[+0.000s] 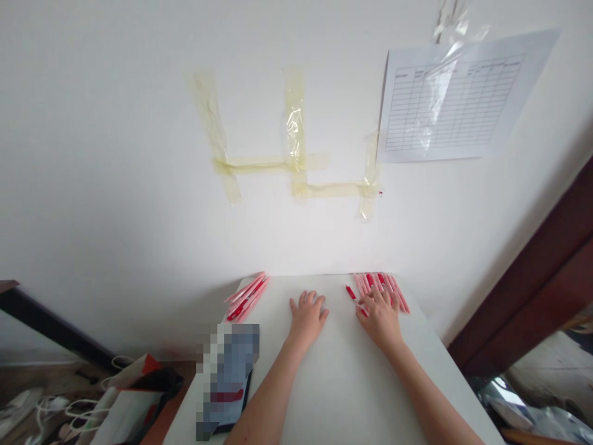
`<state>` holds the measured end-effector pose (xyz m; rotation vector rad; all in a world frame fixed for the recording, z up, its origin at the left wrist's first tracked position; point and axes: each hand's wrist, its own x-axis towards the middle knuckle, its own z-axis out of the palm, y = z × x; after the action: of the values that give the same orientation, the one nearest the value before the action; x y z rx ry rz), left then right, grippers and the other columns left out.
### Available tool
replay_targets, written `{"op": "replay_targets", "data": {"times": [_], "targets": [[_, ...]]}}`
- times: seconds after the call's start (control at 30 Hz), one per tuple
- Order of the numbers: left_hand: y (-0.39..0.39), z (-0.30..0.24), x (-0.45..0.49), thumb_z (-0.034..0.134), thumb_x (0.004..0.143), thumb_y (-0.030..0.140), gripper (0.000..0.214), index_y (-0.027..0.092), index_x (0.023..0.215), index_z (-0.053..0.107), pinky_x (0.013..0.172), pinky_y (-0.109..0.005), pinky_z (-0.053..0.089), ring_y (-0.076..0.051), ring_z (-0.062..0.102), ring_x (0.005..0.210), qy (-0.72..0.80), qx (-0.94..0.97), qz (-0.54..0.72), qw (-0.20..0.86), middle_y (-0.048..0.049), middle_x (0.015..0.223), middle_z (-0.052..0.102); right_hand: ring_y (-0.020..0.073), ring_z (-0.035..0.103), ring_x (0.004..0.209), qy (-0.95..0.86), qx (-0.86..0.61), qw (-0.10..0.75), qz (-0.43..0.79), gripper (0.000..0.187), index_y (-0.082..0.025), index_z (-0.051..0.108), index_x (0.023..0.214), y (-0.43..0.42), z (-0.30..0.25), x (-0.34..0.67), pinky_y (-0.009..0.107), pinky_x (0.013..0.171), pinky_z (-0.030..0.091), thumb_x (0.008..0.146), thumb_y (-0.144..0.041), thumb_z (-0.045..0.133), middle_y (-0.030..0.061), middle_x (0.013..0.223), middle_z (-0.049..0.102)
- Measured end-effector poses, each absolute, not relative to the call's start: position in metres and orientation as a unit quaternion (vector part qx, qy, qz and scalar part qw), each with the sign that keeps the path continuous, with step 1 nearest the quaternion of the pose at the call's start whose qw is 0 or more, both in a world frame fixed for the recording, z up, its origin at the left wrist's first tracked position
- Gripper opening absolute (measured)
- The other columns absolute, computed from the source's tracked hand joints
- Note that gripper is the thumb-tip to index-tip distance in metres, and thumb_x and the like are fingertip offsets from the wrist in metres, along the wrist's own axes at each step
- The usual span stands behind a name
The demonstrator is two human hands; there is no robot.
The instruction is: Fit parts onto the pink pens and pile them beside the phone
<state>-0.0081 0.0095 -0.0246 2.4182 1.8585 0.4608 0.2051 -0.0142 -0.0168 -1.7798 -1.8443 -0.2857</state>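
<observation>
The right hand [380, 316] covers part of the red pen [351, 293] and the near ends of some pink-wrapped pens [402, 295]. I can't read the wall sheet [458, 114]; pixelation masks the dark-edged device [233, 380].

Tabletop [343, 377] passable between hands [307, 318] [383, 320] — wall [139, 154] beyond, pens [248, 298] flanking.

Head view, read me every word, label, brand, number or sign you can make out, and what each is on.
Nothing can be read.
Sheet on the wall: print too small.
Red mark by the tape: too small.
Phone: mostly pixelated, unreadable.
Pens: no lettering I can make out.
</observation>
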Motion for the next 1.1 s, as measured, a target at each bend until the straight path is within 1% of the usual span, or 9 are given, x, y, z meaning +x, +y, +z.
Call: {"op": "replay_targets", "data": {"times": [0.13, 0.27, 0.4, 0.5, 0.6, 0.73, 0.83, 1.0, 1.1], "targets": [[0.0099, -0.0250, -0.0083, 0.046, 0.094, 0.039, 0.038, 0.032, 0.130, 0.053, 0.111, -0.071, 0.021, -0.032, 0.032, 0.140, 0.601, 0.784, 0.149, 0.028, -0.0068, 0.144, 0.048, 0.0314, 0.047, 0.116, -0.664, -0.698, 0.241, -0.114, 0.014, -0.024, 0.068, 0.079, -0.0170, -0.0126, 0.2069, 0.055, 0.110, 0.018, 0.081, -0.034, 0.060, 0.0082, 0.112, 0.064], [0.0101, -0.0258, -0.0085, 0.046, 0.094, 0.039, 0.037, 0.032, 0.130, 0.053, 0.111, -0.071, 0.021, -0.032, 0.033, 0.140, 0.600, 0.786, 0.151, 0.021, -0.0071, 0.144, 0.048, 0.0322, 0.044, 0.120, -0.666, -0.708, 0.214, -0.101, 0.010, -0.023, 0.068, 0.079, -0.0177, -0.0109, 0.2054, 0.056, 0.111, 0.014, 0.079, -0.031, 0.061, 0.0091, 0.114, 0.063], [0.0101, -0.0261, -0.0086, 0.045, 0.094, 0.040, 0.039, 0.032, 0.131, 0.052, 0.111, -0.070, 0.022, -0.032, 0.032, 0.140, 0.601, 0.786, 0.143, 0.018, -0.0079, 0.144, 0.047, 0.0326, 0.042, 0.123, -0.672, -0.703, 0.217, -0.082, 0.011, -0.023, 0.070, 0.079, -0.0181, -0.0105, 0.2047, 0.059, 0.111, 0.011, 0.078, -0.029, 0.061, 0.0084, 0.112, 0.064], [0.0103, -0.0270, -0.0087, 0.045, 0.094, 0.040, 0.039, 0.032, 0.132, 0.052, 0.112, -0.070, 0.021, -0.032, 0.031, 0.140, 0.601, 0.787, 0.140, 0.014, -0.0081, 0.144, 0.046, 0.0316, 0.043, 0.121, -0.681, -0.689, 0.238, -0.070, 0.010, -0.025, 0.072, 0.076, -0.0186, -0.0112, 0.2061, 0.060, 0.111, 0.011, 0.078, -0.029, 0.062, 0.0055, 0.109, 0.065], [0.0103, -0.0273, -0.0087, 0.045, 0.094, 0.040, 0.039, 0.032, 0.132, 0.052, 0.112, -0.069, 0.021, -0.032, 0.031, 0.140, 0.600, 0.787, 0.144, 0.015, -0.0083, 0.145, 0.046, 0.0310, 0.046, 0.117, -0.691, -0.671, 0.259, -0.063, 0.012, -0.029, 0.073, 0.073, -0.0191, -0.0128, 0.2072, 0.065, 0.110, 0.008, 0.078, -0.028, 0.062, 0.0035, 0.098, 0.068], [0.0092, -0.0249, -0.0079, 0.044, 0.095, 0.040, 0.039, 0.031, 0.132, 0.051, 0.112, -0.069, 0.020, -0.032, 0.031, 0.141, 0.604, 0.785, 0.137, 0.022, -0.0078, 0.145, 0.046, 0.0289, 0.052, 0.108, -0.711, -0.650, 0.260, -0.063, 0.015, -0.031, 0.074, 0.075, -0.0202, -0.0143, 0.2064, 0.071, 0.107, 0.003, 0.079, -0.025, 0.060, 0.0016, 0.085, 0.070], [0.0084, -0.0228, -0.0072, 0.044, 0.094, 0.040, 0.040, 0.031, 0.133, 0.051, 0.113, -0.069, 0.020, -0.032, 0.030, 0.141, 0.606, 0.784, 0.130, 0.024, -0.0078, 0.146, 0.045, 0.0274, 0.053, 0.105, -0.713, -0.648, 0.260, -0.073, 0.016, -0.030, 0.074, 0.076, -0.0213, -0.0139, 0.2044, 0.071, 0.108, 0.002, 0.079, -0.022, 0.060, 0.0023, 0.084, 0.071], [0.0091, -0.0244, -0.0070, 0.045, 0.095, 0.040, 0.040, 0.032, 0.133, 0.051, 0.112, -0.069, 0.021, -0.032, 0.031, 0.141, 0.605, 0.785, 0.133, 0.017, -0.0084, 0.145, 0.046, 0.0270, 0.055, 0.104, -0.700, -0.654, 0.269, -0.100, 0.017, -0.028, 0.072, 0.081, -0.0196, -0.0141, 0.1999, 0.069, 0.110, -0.003, 0.080, -0.019, 0.058, 0.0033, 0.086, 0.072], [0.0100, -0.0267, -0.0073, 0.045, 0.095, 0.040, 0.040, 0.032, 0.133, 0.051, 0.112, -0.069, 0.021, -0.032, 0.031, 0.141, 0.603, 0.786, 0.136, 0.013, -0.0082, 0.145, 0.046, 0.0270, 0.055, 0.106, -0.702, -0.650, 0.269, -0.113, 0.018, -0.027, 0.072, 0.080, -0.0157, -0.0150, 0.1978, 0.068, 0.111, -0.004, 0.082, -0.019, 0.056, 0.0035, 0.087, 0.072]]}}
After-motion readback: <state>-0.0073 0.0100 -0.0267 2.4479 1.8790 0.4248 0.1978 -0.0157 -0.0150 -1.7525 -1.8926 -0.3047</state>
